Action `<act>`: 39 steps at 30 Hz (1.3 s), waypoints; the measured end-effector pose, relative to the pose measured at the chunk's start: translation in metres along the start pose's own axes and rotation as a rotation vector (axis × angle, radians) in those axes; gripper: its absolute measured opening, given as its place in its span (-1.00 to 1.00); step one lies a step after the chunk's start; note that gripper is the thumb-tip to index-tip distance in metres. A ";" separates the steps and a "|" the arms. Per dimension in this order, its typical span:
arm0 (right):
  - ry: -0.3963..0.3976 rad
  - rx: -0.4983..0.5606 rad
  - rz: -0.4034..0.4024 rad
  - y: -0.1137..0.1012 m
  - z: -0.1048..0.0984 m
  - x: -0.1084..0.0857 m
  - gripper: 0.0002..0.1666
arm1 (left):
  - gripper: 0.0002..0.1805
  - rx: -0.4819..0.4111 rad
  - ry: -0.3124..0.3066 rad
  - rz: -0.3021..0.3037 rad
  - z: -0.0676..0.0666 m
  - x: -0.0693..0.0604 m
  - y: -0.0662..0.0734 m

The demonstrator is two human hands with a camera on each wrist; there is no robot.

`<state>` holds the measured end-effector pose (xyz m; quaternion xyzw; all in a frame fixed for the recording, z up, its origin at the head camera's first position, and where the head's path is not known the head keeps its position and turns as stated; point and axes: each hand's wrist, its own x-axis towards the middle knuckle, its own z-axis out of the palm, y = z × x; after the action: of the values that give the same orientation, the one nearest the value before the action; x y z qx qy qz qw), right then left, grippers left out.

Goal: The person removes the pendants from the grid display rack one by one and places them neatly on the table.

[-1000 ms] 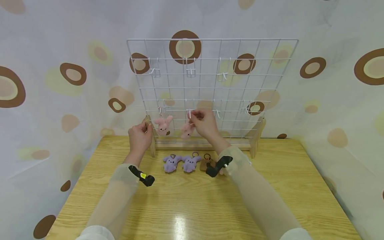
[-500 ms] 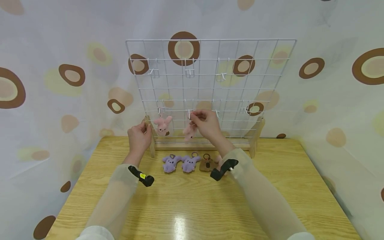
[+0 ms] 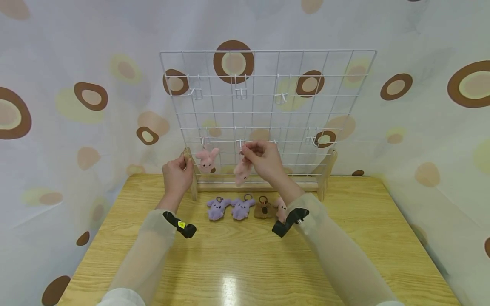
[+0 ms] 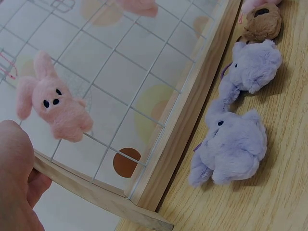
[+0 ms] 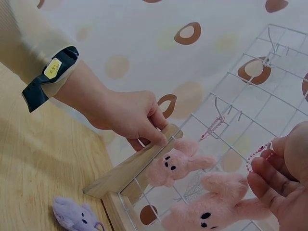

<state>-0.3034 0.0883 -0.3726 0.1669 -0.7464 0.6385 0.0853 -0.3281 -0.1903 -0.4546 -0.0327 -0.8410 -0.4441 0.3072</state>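
My right hand (image 3: 266,161) pinches the pink bead chain (image 5: 255,156) of a pink bunny plush keychain (image 3: 242,172), just below a white hook (image 3: 240,144) on the wire grid. The fingertips are close to that hook; whether the chain is on it I cannot tell. Left of it, a second pink bunny keychain (image 3: 207,161) hangs by its chain from another hook. At the grid's left end my left hand (image 3: 178,174) grips the top of the wooden side post (image 4: 96,192), thumb on one side and fingers behind.
On the wooden table (image 3: 229,255), before the stand's base bar (image 3: 256,187), lie two purple plush keychains (image 3: 240,209), a brown one (image 3: 264,210) and a pink one (image 3: 280,208) partly behind my right wrist. Several hooks stick out from the white wire grid (image 3: 268,51). Patterned cloth surrounds the table.
The right hand has shifted slightly right and down, and its bunny hangs lower. My right forearm has moved right, uncovering the brown keychain and part of the pink one. The left hand stays put.
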 end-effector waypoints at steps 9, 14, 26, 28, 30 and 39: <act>-0.038 -0.005 -0.039 -0.008 -0.002 -0.010 -0.84 | -0.82 0.002 0.001 -0.026 -0.001 -0.001 -0.001; -0.057 0.011 -0.041 -0.011 -0.003 -0.016 -0.85 | -0.82 -0.003 0.008 -0.008 -0.003 -0.002 0.000; -0.069 -0.028 -0.028 -0.015 -0.015 -0.034 -0.85 | -0.82 -0.002 0.002 -0.002 0.000 -0.003 -0.001; -0.071 -0.030 -0.021 -0.015 -0.019 -0.037 -0.84 | -0.82 -0.001 0.002 -0.001 0.000 -0.003 -0.001; -0.071 -0.038 -0.007 -0.015 -0.023 -0.041 -0.81 | -0.81 -0.002 0.000 -0.001 0.000 -0.002 -0.001; -0.098 -0.111 -0.024 -0.011 -0.049 -0.058 -0.83 | -0.80 0.010 -0.007 0.009 -0.001 -0.001 0.002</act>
<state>-0.2500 0.1428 -0.3739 0.2022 -0.7819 0.5861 0.0655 -0.3259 -0.1897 -0.4536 -0.0366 -0.8441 -0.4384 0.3066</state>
